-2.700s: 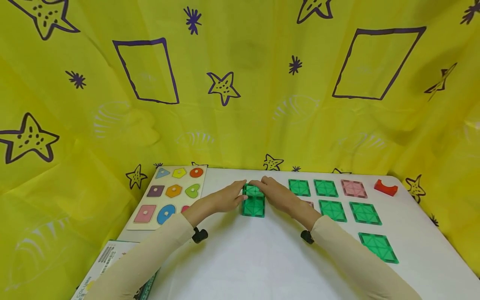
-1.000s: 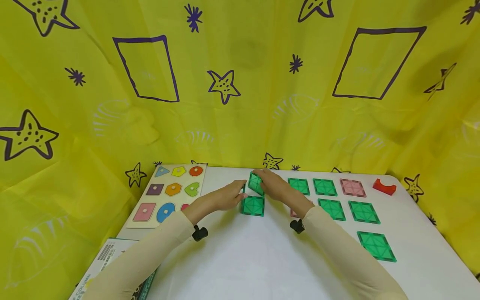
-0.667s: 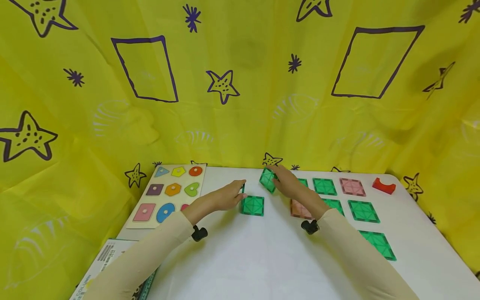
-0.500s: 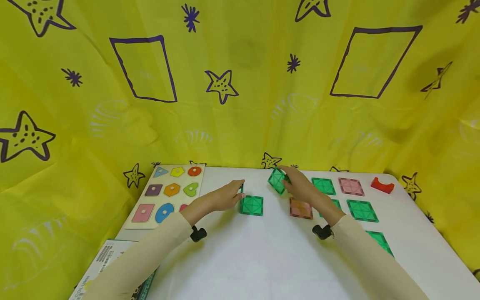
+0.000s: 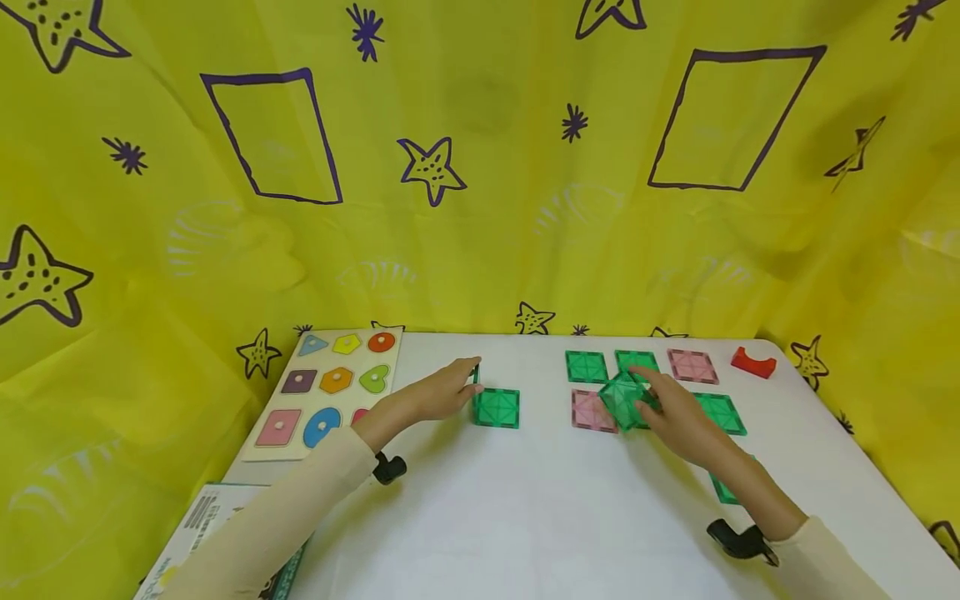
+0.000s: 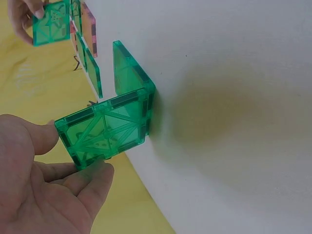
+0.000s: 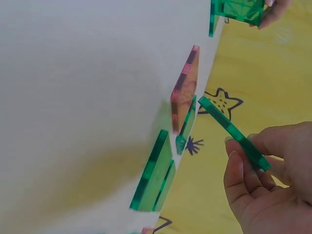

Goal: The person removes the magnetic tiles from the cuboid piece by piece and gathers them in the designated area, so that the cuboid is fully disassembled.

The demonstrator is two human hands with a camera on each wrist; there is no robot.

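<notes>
My left hand (image 5: pixel 444 392) pinches a green magnetic tile (image 6: pixel 105 129) that stands on edge. In the left wrist view its lower edge meets a flat green tile (image 5: pixel 498 408) on the white table, at that tile's left side. My right hand (image 5: pixel 678 423) pinches another green tile (image 7: pixel 235 134) by one side, thumb against fingers. That tile is tilted and raised over the rows on the right. From the head it overlaps a pink tile (image 5: pixel 588 411) and hides part of the green ones behind.
More green tiles (image 5: pixel 587 367) and a far pink tile (image 5: pixel 693 366) lie flat at right. A red arched block (image 5: pixel 753 362) sits at the back right. At left are a shape puzzle board (image 5: pixel 287 454) and a book or box (image 5: pixel 191 533). A yellow curtain (image 5: pixel 480 250) hangs behind.
My right hand has lifted a green tile off from behind the flat one and carried it rightward over the tile rows. The left hand has kept its hold on the upright tile.
</notes>
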